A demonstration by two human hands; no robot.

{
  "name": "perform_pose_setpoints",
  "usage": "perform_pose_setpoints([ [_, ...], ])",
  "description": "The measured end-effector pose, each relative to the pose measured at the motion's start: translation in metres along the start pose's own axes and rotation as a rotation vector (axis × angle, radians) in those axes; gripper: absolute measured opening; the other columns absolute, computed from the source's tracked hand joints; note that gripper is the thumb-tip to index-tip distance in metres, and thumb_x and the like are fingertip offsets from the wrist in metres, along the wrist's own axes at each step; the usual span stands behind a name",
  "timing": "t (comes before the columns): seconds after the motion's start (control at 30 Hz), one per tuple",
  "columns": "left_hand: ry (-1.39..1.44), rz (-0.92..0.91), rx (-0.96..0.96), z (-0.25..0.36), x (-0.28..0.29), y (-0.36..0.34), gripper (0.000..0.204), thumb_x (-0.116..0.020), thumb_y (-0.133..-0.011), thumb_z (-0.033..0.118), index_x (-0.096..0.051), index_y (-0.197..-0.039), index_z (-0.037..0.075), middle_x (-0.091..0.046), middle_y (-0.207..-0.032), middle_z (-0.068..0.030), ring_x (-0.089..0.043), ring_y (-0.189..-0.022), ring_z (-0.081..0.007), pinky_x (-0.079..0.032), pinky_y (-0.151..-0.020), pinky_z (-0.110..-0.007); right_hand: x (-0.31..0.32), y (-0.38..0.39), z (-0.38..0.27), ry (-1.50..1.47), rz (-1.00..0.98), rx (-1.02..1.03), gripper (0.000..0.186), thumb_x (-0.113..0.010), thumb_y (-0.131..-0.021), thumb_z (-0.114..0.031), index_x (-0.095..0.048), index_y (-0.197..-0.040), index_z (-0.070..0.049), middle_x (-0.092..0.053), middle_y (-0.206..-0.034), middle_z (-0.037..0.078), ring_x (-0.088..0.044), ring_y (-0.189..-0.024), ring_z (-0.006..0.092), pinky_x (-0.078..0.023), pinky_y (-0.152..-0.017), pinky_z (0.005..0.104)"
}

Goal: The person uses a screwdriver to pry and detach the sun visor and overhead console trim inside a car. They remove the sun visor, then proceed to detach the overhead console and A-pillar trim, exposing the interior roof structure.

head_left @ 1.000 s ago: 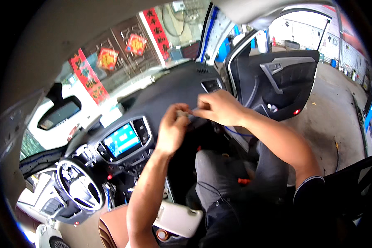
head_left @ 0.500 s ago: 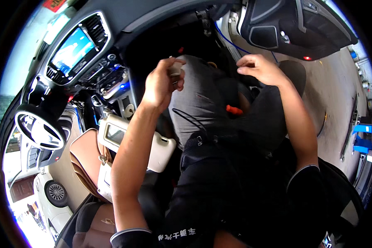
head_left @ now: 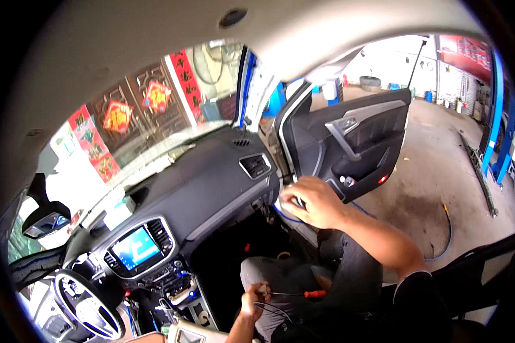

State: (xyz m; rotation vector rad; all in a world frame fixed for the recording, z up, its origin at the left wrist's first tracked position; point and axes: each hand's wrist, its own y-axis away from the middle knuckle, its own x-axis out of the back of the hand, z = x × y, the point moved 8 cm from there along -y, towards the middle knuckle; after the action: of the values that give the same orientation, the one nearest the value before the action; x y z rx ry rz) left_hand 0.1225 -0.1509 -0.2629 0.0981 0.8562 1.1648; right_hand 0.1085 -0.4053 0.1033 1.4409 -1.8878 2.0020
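Observation:
My left hand (head_left: 250,303) is low over my left thigh, its fingers closed on a small pale piece (head_left: 262,289). A screwdriver with a red handle (head_left: 315,294) lies across my lap, its thin shaft pointing toward that hand. Beside the hand, a thin black cord (head_left: 276,308) loops over my trousers. My right hand (head_left: 315,203) is raised in front of the open car door (head_left: 349,143), fingers bent and partly smeared by motion. Whether anything is in them is not clear.
The dashboard (head_left: 212,171) with a lit screen (head_left: 135,248) spans the front left, above a dark footwell (head_left: 229,251). The steering wheel (head_left: 88,308) is at far left. Past the door, a hose (head_left: 449,234) and a long metal bar (head_left: 479,174) lie on the workshop floor.
The view has tilted up toward the windscreen and door. My right hand has risen off my lap toward the door. My left hand still holds the pale piece, now near the screwdriver.

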Motion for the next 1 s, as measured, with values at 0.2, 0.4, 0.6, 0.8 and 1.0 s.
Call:
perform_pose_setpoints([
  [0.2, -0.013, -0.116, -0.103, -0.010, 0.002, -0.008, 0.031, -0.047, -0.097, 0.031, -0.060, -0.111, 0.006, -0.060, -0.085, -0.0055, -0.052, -0.063, -0.0188, -0.042, -0.059, -0.031, 0.146, -0.079, -0.045, 0.429, 0.517, 0.215, 0.017, -0.067, -0.096, -0.023, -0.069, -0.103, -0.007, -0.071, -0.097, 0.011, -0.068, -0.095, 0.0265, -0.052, -0.084, 0.0409],
  [0.4, -0.063, -0.117, -0.114, -0.013, -0.001, -0.015, 0.031, -0.048, -0.095, 0.030, -0.059, -0.112, 0.007, -0.060, -0.083, -0.0045, -0.050, -0.061, -0.0174, -0.040, -0.056, -0.031, 0.186, -0.103, -0.046, 0.203, 0.491, 0.043, 0.022, -0.061, -0.102, -0.020, -0.070, -0.107, -0.001, -0.076, -0.098, 0.012, -0.073, -0.088, 0.0169, -0.055, -0.075, 0.0294],
  [0.6, 0.011, -0.109, -0.116, -0.012, -0.003, -0.010, 0.032, -0.047, -0.096, 0.029, -0.062, -0.110, 0.005, -0.062, -0.081, -0.0059, -0.051, -0.057, -0.0185, -0.041, -0.055, -0.030, 0.187, -0.072, -0.010, -0.007, 0.493, -0.087, 0.021, -0.069, -0.095, -0.019, -0.069, -0.106, -0.001, -0.074, -0.086, 0.009, -0.070, -0.077, 0.0120, -0.054, -0.068, 0.0278],
  [0.8, 0.028, -0.062, -0.051, 0.002, 0.001, -0.013, 0.027, -0.047, -0.094, 0.025, -0.062, -0.103, 0.004, -0.063, -0.081, -0.0089, -0.053, -0.058, -0.0201, -0.044, -0.056, -0.032, 0.200, -0.057, 0.024, -0.117, 0.668, -0.096, 0.041, -0.071, -0.092, -0.011, -0.057, -0.128, 0.001, -0.072, -0.110, 0.015, -0.071, -0.099, 0.0209, -0.057, -0.084, 0.0326],
  [1.0, -0.629, -0.126, -0.700, 0.192, -0.136, 0.068, 0.011, -0.052, -0.089, 0.012, -0.058, -0.081, 0.007, -0.051, -0.061, -0.0020, -0.044, -0.050, -0.0109, -0.033, -0.046, -0.026, 0.192, -0.073, 0.029, -0.145, 0.552, -0.037, 0.041, -0.072, -0.094, -0.015, -0.056, -0.128, 0.003, -0.072, -0.112, 0.018, -0.071, -0.104, 0.0226, -0.057, -0.089, 0.0333],
])
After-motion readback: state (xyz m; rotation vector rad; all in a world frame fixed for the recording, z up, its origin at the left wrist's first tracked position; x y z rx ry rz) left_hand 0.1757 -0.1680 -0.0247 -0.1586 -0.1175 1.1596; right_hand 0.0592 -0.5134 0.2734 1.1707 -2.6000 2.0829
